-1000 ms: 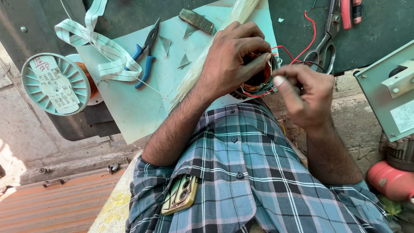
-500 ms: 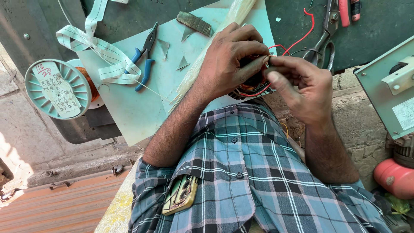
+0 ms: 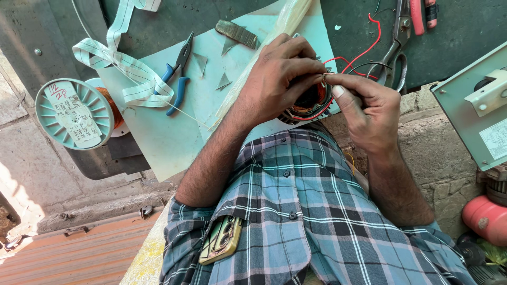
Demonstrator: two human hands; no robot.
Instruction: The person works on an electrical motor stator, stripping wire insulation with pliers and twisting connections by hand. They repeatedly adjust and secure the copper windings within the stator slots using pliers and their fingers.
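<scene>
— What has shifted since a moment ago?

— My right hand [image 3: 369, 113] has drawn in closer to my left hand [image 3: 280, 79]; a second ago it was held a little apart with the thumb up, and now its thumb and forefinger meet the left fingertips over the round motor stator with copper-coloured windings and a metal ring [image 3: 311, 103].

— So what does each hand have?

— The left hand is curled over the top of the stator, fingers bent and gripping it. The right hand is pinched shut on a fine wire end at the stator's rim; the wire itself is too thin for me to make out clearly.

— Where is the stator?

— Between my two hands, at the near edge of the pale blue sheet [image 3: 174, 137] on the dark green worktop [image 3: 454, 31], just above my checked shirt. A thin red wire [image 3: 364, 50] loops away from it toward the far side.

— And around it?

— Blue-handled pliers [image 3: 177, 79] lie on the sheet to my left, beside a looped white woven tape [image 3: 127, 68]. A pale green plastic spool of copper wire [image 3: 74, 113] sits further left. Steel scissors [image 3: 393, 55] rest on the worktop beyond my right hand, and a phone in a green case [image 3: 222, 240] is in my shirt pocket.
</scene>
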